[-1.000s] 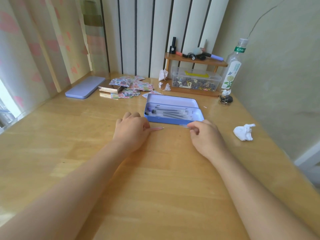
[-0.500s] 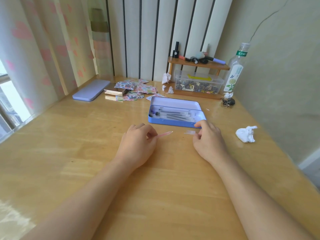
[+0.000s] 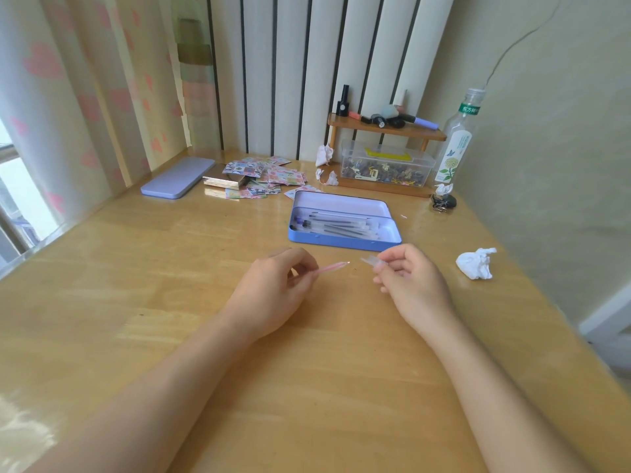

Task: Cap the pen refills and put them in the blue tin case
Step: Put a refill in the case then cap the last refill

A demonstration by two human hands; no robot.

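My left hand (image 3: 273, 295) pinches a thin pink pen refill (image 3: 333, 268) whose tip points right, just above the wooden desk. My right hand (image 3: 411, 281) holds a small clear cap (image 3: 370, 261) between thumb and fingers, its mouth facing the refill's tip across a small gap. Behind both hands the open blue tin case (image 3: 341, 238) lies on the desk with several capped refills (image 3: 336, 225) inside.
The case's lid (image 3: 177, 177) lies at the back left beside a scatter of sticker cards (image 3: 266, 179). A crumpled tissue (image 3: 476, 264) sits at the right. At the back stand a wooden shelf (image 3: 386, 129), a clear box (image 3: 386, 165) and a bottle (image 3: 456, 138).
Both hands have pulled back from the case's front edge and lifted off the desk. The refill and the cap have come up and now point at each other.
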